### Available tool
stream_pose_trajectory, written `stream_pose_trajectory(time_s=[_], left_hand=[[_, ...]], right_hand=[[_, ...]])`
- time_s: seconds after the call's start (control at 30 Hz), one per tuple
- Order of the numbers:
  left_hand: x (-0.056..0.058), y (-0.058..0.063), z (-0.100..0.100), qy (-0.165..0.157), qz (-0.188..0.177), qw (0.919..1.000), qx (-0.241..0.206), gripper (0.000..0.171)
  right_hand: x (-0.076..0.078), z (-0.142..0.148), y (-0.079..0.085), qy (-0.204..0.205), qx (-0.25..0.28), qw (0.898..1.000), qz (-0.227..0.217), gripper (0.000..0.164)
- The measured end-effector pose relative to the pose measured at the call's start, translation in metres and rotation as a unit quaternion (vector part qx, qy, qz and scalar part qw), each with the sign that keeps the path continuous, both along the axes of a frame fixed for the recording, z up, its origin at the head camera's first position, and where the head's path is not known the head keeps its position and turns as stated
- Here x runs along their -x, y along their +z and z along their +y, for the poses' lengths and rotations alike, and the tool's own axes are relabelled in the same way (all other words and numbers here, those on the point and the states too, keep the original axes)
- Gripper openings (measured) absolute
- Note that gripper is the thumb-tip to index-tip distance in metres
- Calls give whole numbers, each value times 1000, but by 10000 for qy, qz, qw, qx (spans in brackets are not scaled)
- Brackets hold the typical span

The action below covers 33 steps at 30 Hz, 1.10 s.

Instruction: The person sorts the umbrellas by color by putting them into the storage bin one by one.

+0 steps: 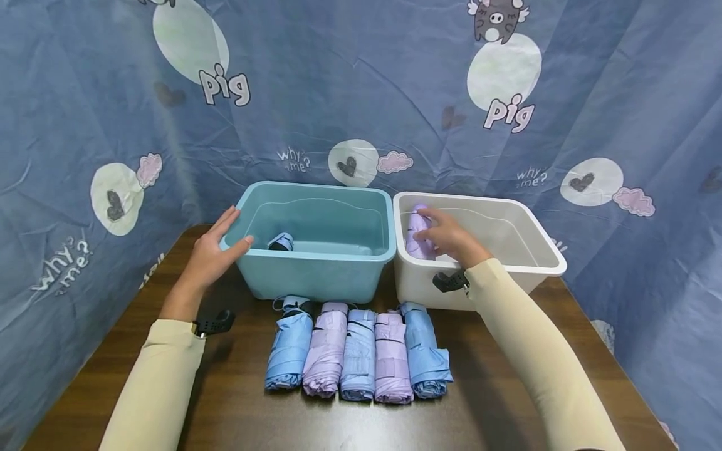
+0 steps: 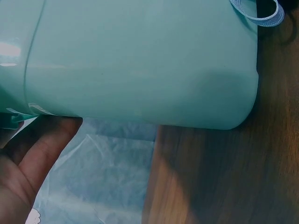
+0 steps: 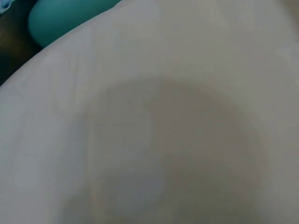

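Observation:
In the head view, my left hand (image 1: pixel 210 255) rests on the left end of the teal bin (image 1: pixel 307 275), fingers extended along its rim; the left wrist view shows fingers against its side wall. A blue folded umbrella (image 1: pixel 281 242) lies inside that bin, partly hidden by the front wall. My right hand (image 1: pixel 448 237) reaches into the white bin (image 1: pixel 434 291) and holds a purple folded umbrella (image 1: pixel 418 228) near the left inner wall, thumb and fingers apart on it. Only the white bin's wall (image 3: pixel 163 116) fills most of the right wrist view.
Several rolled umbrellas lie side by side before the bins: a blue one (image 1: pixel 289 351), a purple one (image 1: pixel 327 351), a light blue one (image 1: pixel 358 357), another purple one (image 1: pixel 392 363) and a blue one (image 1: pixel 424 354). A patterned blue curtain (image 1: pixel 350 75) hangs behind the wooden table (image 1: pixel 237 388).

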State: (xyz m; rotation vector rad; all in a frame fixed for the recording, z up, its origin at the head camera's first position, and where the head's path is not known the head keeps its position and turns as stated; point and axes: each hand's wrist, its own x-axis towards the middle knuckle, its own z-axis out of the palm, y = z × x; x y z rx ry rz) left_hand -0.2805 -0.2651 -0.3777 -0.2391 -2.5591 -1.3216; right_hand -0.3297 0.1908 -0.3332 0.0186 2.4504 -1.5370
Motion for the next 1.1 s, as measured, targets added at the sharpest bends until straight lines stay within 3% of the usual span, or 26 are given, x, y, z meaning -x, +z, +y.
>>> stream_pose_trajectory(time_s=[0.4, 0.73, 0.9, 1.1], left_hand=[[-2, 5, -5, 32, 84, 10000, -13, 75], [-3, 7, -2, 75, -24, 10000, -17, 77], [-2, 6, -1, 58, 59, 10000, -47, 75], [-1, 5, 3, 39, -21, 10000, -27, 76]], right_hand=[[4, -3, 1, 644, -766, 9939, -470, 70], [4, -5, 1, 588, -1303, 9870, -737, 64], [6, -2, 0, 619, -1210, 9883, -688, 52], [6, 2, 1, 652, -1266, 9867, -788, 50]])
